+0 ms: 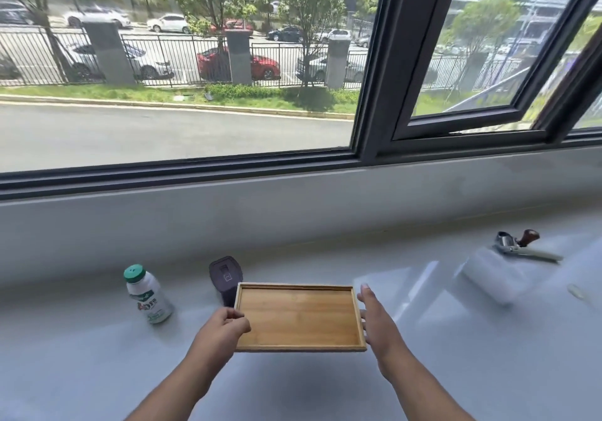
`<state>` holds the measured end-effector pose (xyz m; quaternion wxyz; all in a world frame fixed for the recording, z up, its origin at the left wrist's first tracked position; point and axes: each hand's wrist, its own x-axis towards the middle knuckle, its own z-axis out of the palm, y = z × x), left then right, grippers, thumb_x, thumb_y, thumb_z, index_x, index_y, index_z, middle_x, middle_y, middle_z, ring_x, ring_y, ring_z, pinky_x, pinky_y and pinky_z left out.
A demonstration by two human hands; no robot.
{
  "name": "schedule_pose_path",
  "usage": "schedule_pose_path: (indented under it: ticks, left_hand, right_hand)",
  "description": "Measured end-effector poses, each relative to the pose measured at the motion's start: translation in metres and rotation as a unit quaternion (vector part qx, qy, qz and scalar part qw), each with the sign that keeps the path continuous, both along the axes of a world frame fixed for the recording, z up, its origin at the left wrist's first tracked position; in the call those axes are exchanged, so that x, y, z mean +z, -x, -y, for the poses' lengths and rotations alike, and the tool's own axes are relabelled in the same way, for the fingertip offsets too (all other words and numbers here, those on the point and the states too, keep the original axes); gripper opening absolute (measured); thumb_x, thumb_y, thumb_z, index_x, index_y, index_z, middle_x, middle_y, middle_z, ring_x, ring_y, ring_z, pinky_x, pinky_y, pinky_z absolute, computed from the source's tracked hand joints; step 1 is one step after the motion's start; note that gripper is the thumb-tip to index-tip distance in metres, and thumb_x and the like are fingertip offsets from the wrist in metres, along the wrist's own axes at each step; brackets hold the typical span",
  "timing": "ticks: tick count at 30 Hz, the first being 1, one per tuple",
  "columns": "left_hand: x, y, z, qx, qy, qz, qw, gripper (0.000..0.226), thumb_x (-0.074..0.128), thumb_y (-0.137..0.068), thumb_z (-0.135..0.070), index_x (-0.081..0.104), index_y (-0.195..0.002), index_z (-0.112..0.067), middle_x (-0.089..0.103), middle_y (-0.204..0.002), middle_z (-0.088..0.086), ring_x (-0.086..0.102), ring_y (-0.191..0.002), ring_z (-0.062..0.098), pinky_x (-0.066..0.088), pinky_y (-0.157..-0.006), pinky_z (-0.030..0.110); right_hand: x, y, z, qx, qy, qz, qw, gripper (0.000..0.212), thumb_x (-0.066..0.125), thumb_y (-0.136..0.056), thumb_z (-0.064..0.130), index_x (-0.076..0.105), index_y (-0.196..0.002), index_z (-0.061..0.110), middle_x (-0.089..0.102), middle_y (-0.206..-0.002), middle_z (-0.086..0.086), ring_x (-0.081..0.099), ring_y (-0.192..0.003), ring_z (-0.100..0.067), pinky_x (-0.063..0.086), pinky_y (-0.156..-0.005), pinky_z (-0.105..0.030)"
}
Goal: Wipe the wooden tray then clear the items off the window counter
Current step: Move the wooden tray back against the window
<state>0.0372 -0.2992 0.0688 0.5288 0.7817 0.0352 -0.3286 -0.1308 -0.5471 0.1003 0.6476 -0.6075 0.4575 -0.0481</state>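
Note:
A shallow rectangular wooden tray (296, 316) lies in the middle of the pale window counter (97, 371). My left hand (224, 324) grips the tray's left edge, fingers curled over the rim. My right hand (374, 318) lies flat against the right edge with its fingers straight; whether fingers are under the tray I cannot tell. A white bottle with a green cap (147, 293) stands to the left. A dark purple lidded container (225, 277) stands just behind the tray's left corner. At the right lies a white roll (488, 274).
Beyond the roll, a metal tool with a brown wooden knob (521, 244) rests on the counter. A low white ledge and a dark window frame (374, 127) rise behind; one sash at the right is tilted open.

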Motion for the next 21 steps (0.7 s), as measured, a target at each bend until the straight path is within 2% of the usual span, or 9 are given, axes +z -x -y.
schedule_pose_path:
  ticks: [2,5,7,11,17,20,21]
  left_hand:
    - [-0.002,0.004,0.036,0.001,-0.004,0.004,1.000,0.041,0.067,-0.059,-0.035,0.070,-0.099,-0.022,0.068,-0.099,0.009,0.059,-0.086,0.028,0.044,-0.068,0.039]
    - [-0.006,0.008,0.084,0.007,-0.014,0.002,1.000,0.041,0.069,-0.060,-0.034,0.070,-0.099,-0.022,0.068,-0.102,0.010,0.062,-0.095,0.030,0.050,-0.076,0.043]
    - [-0.009,0.010,0.108,0.009,-0.022,0.003,1.000,0.040,0.070,-0.058,-0.036,0.071,-0.096,-0.023,0.069,-0.097,0.009,0.062,-0.089,0.029,0.049,-0.073,0.041]
    - [-0.020,0.008,0.142,0.009,-0.030,-0.015,0.999,0.050,0.071,-0.049,-0.039,0.071,-0.096,-0.022,0.070,-0.089,0.007,0.057,-0.074,0.026,0.040,-0.064,0.036]
    - [-0.033,-0.004,0.170,0.018,-0.052,-0.041,0.998,0.058,0.070,-0.041,-0.045,0.071,-0.095,-0.023,0.070,-0.088,0.008,0.057,-0.074,0.026,0.040,-0.062,0.036]
    - [-0.036,-0.016,0.186,0.016,-0.055,-0.043,0.997,0.057,0.069,-0.044,-0.046,0.070,-0.096,-0.023,0.068,-0.089,0.005,0.053,-0.073,0.024,0.038,-0.060,0.035]
    - [-0.038,-0.021,0.191,0.015,-0.054,-0.045,0.997,0.055,0.069,-0.047,-0.045,0.070,-0.097,-0.023,0.067,-0.089,0.005,0.052,-0.073,0.023,0.038,-0.060,0.035]
  right_hand:
    - [-0.004,0.003,0.033,0.006,-0.002,-0.005,1.000,0.097,0.035,-0.071,0.091,0.052,-0.147,0.032,0.060,-0.141,0.000,0.056,-0.131,-0.025,0.040,-0.117,-0.052]
    - [-0.011,0.009,0.079,0.004,-0.012,-0.003,1.000,0.096,0.035,-0.073,0.090,0.051,-0.148,0.033,0.059,-0.146,-0.001,0.054,-0.135,-0.025,0.039,-0.118,-0.052]
    - [-0.015,0.012,0.104,-0.001,-0.019,-0.003,1.000,0.090,0.035,-0.078,0.087,0.049,-0.150,0.033,0.057,-0.148,-0.001,0.053,-0.136,-0.025,0.039,-0.119,-0.052]
    - [-0.025,0.011,0.142,-0.003,-0.027,-0.013,1.000,0.084,0.035,-0.081,0.084,0.055,-0.142,0.031,0.063,-0.136,-0.001,0.059,-0.127,-0.025,0.041,-0.116,-0.051]
    - [-0.040,-0.012,0.178,0.007,-0.031,-0.025,0.999,0.078,0.033,-0.085,0.083,0.057,-0.137,0.030,0.063,-0.133,-0.002,0.060,-0.124,-0.026,0.042,-0.115,-0.052]
    - [-0.046,-0.033,0.194,0.017,-0.026,-0.027,0.999,0.064,0.032,-0.089,0.081,0.063,-0.119,0.035,0.065,-0.126,-0.001,0.062,-0.115,-0.020,0.044,-0.108,-0.046]
    - [-0.049,-0.040,0.199,0.020,-0.025,-0.029,0.999,0.062,0.033,-0.090,0.080,0.063,-0.119,0.034,0.064,-0.128,0.000,0.060,-0.116,-0.019,0.044,-0.106,-0.044]
